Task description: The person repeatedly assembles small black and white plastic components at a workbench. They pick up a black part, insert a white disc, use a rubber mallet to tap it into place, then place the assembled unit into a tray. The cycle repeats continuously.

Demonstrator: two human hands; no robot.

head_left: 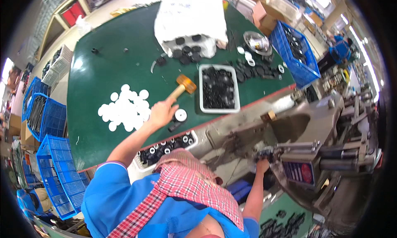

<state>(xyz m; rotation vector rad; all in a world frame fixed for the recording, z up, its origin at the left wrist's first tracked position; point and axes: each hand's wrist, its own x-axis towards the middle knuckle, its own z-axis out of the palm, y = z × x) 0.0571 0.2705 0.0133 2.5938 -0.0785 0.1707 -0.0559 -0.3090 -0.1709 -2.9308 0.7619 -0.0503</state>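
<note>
Checked apron [198,176] right under us, its red squares lying over a blue shirt [111,192], and both bare arms reach out from it. Look at the left hand [162,113]: that grip is closed, fingers wrapped around the mallet [185,84] by the end of its pale handle, the amber head tilted away and lying low over the green tabletop [95,74]. Over to the right hand [262,165], up against the machine [298,165] at its dark metal end; fingers bent, but how far that grip is open, or what it pinches, I cannot tell at this size.

Just beside the left hand, a white ring [180,115] sits by a black piece [175,126]. On its other side, a heap of white discs [125,109], spilling loose at the edges. Right of the mallet head, near but apart, a white tray [219,110] packed with black parts [218,87]. Close to the apron, a long tray [142,169] carries black pieces with white rings among them.

Further out now: black caps [186,55] by the mouth of a white sack [190,15], a metal bowl [248,40] near the far edge, and a blue crate [304,75] beyond.
</note>
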